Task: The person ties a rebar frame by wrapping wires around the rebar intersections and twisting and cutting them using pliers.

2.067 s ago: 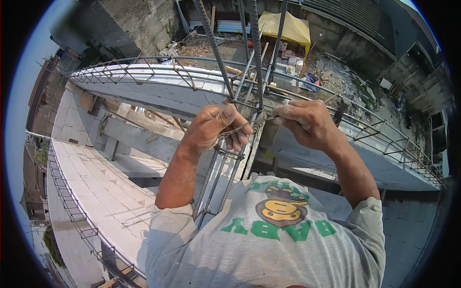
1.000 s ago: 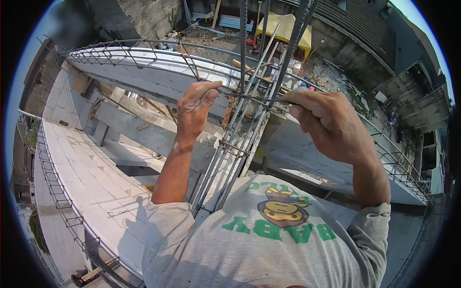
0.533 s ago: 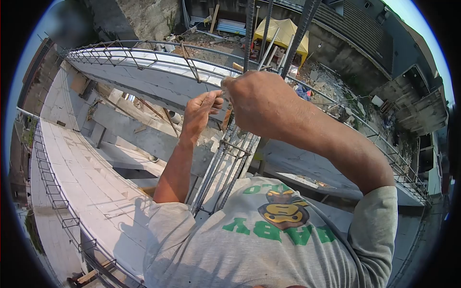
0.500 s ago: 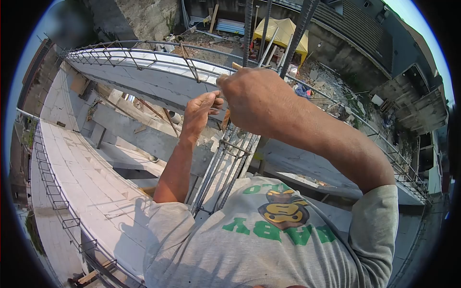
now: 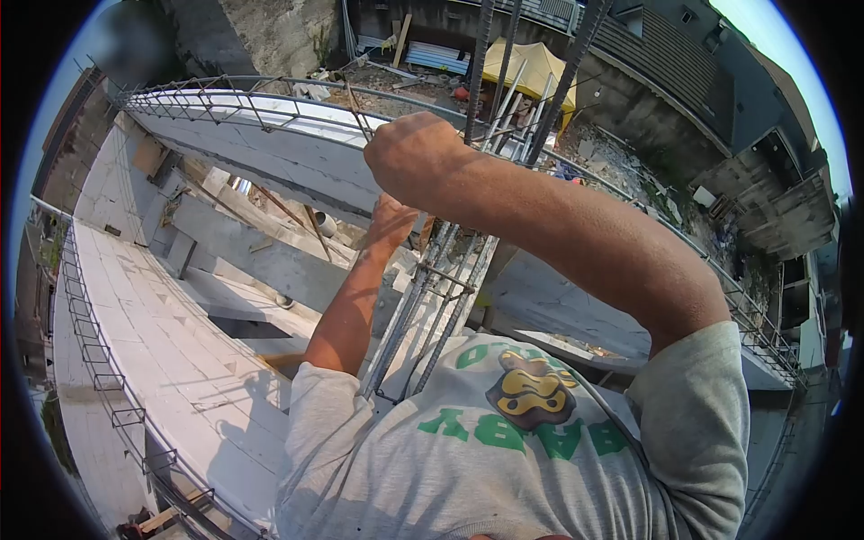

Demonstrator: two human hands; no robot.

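Note:
My right hand (image 5: 412, 160) is closed and reaches across to the left, above the rebar cage (image 5: 421, 301). What its fingers grip is hidden from view. Just below it, my left hand (image 5: 394, 219) is closed too, partly covered by the right hand, and its grip cannot be made out. Both hands are beside the upright ribbed bars (image 5: 479, 76), left of where these rise from the crossing of the beams. The cage runs from my chest up to that crossing, with square ties around its long bars.
A white block wall (image 5: 153, 306) curves down the left, with a thin rebar cage (image 5: 112, 382) along it. Another cage (image 5: 243, 103) lies on the far wall. Beyond are a yellow canopy (image 5: 531, 67), rubble and a tiled roof (image 5: 661, 67). Openings with planks lie below left.
My hands were apart with thin wire between them. My right hand has since crossed to the left, over my left hand, which has dropped slightly and moved right.

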